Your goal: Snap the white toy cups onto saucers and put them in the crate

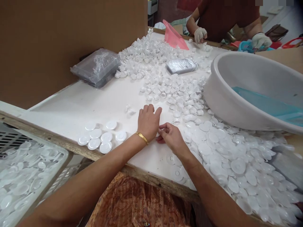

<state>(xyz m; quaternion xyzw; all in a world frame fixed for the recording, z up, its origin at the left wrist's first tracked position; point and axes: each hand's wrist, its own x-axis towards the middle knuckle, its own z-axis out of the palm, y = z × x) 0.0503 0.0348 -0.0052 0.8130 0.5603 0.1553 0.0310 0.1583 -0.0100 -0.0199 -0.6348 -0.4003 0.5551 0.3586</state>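
Bare forearms [113, 164] are stretching across the wooden edge [151, 180] of a white tabletop [99, 101], above orange patterned clothing [132, 201], with 2 hands meeting near the middle of the work surface. The right hand [170, 135] is pinching a small white piece [157, 134] between thumb and fingertips; the piece is sitting just beside the left palm, and the fingers are mostly hiding it. The left hand [149, 123] is showing its back, so the view is not revealing whether it is gripping anything. A gold bracelet [142, 138] is circling that wrist.

To the left, 8 white discs [106, 137] are lying in a loose cluster near the edge, while a few smaller white bits [130, 110] are resting farther back. To the right, flat white pieces [213, 138] are covering the tabletop beside a big grey tub [222, 91], where a blue tray [267, 104] is lying. Beyond the hands, a heap of white caps [144, 53] is spreading around a silvery wrapped packet [181, 65], with a pink scoop [174, 36] leaning behind. A wrapped clear box [97, 66] is sitting by a brown panel [71, 37]. At lower left, a crate [68, 157] is holding more white parts. Across the tabletop, a co-worker [224, 19] is wearing pale gloves [200, 34].
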